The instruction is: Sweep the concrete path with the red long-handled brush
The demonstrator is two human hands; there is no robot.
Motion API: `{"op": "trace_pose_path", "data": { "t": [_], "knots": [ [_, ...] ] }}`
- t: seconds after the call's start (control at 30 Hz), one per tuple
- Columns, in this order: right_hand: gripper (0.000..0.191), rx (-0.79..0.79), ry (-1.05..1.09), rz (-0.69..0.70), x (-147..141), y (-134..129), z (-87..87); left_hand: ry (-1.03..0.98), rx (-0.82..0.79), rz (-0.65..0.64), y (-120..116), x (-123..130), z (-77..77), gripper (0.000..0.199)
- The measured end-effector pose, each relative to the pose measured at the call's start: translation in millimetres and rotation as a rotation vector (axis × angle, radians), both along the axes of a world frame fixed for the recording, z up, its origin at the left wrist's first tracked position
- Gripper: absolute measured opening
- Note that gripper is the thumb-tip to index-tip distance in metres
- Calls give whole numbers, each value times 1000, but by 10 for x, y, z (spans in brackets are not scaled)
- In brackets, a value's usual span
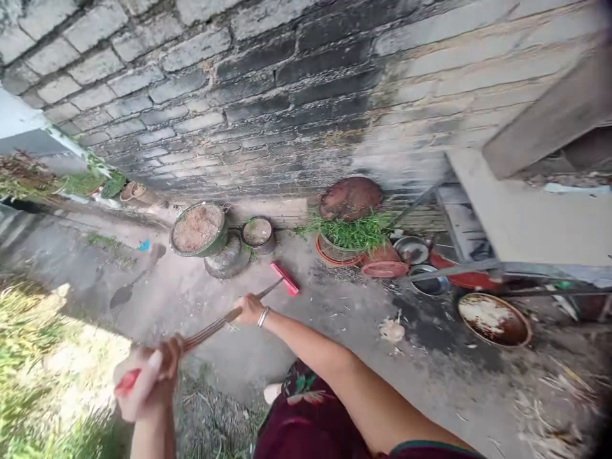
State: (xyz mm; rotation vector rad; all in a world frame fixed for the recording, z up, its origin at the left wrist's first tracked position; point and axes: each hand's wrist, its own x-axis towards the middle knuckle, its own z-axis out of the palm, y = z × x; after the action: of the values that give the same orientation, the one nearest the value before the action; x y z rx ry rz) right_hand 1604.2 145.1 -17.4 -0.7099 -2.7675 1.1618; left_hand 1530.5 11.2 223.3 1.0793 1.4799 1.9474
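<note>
Both my hands grip a long-handled broom [224, 320]. My left hand [146, 379] is closed on the red end of the handle at the lower left. My right hand [249, 310], with a bracelet on the wrist, is closed around the handle further down. The red broom head [285, 278] rests on the concrete ground near the pots by the wall.
A brick wall [268, 95] runs behind. Along it stand a green pot of soil [197, 229], a small pot [258, 233], a planter with green shoots [351, 237], clay saucers, metal bowls and a round dish [494, 319]. A shovel [125, 291] lies left. Grass [38, 357] borders the lower left.
</note>
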Motion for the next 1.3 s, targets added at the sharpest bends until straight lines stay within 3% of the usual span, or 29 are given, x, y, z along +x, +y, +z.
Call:
{"op": "trace_pose_path", "data": {
  "t": [0.13,0.2,0.27,0.4,0.53,0.67,0.77,0.87,0.97,1.07,1.17,1.3],
  "knots": [
    [12,37,-113,-227,987,658,-283,-112,96,-305,906,364,-375,46],
    [13,46,-143,-272,1306,804,-342,-130,121,-363,1137,561,-451,45],
    [12,52,-155,-283,1447,853,-343,-138,126,-386,1220,672,-452,45],
    [17,68,-160,-259,1323,680,-253,-175,117,-343,1017,589,-359,46],
    [17,62,-153,-148,924,276,-181,-278,62,-127,406,219,-335,47],
    [13,5,-151,29,402,-58,-203,-213,53,-23,-329,-250,-468,47],
    [14,-30,-178,113,154,-140,-292,-104,30,-4,-662,-435,-679,47],
    [20,-40,-250,99,272,-94,-469,-152,0,87,-671,-337,-1012,47],
    [23,-49,-368,21,745,-27,-708,-303,-107,180,-484,-18,-1411,51],
    [26,-57,-466,-80,1248,-34,-902,-407,-198,115,-327,291,-1693,53],
    [26,-56,-493,-169,1480,-99,-986,-445,-191,-5,-272,391,-1752,53],
    [22,-33,-497,-259,1503,-208,-977,-464,-226,-117,-264,327,-1696,52]
  ]
}}
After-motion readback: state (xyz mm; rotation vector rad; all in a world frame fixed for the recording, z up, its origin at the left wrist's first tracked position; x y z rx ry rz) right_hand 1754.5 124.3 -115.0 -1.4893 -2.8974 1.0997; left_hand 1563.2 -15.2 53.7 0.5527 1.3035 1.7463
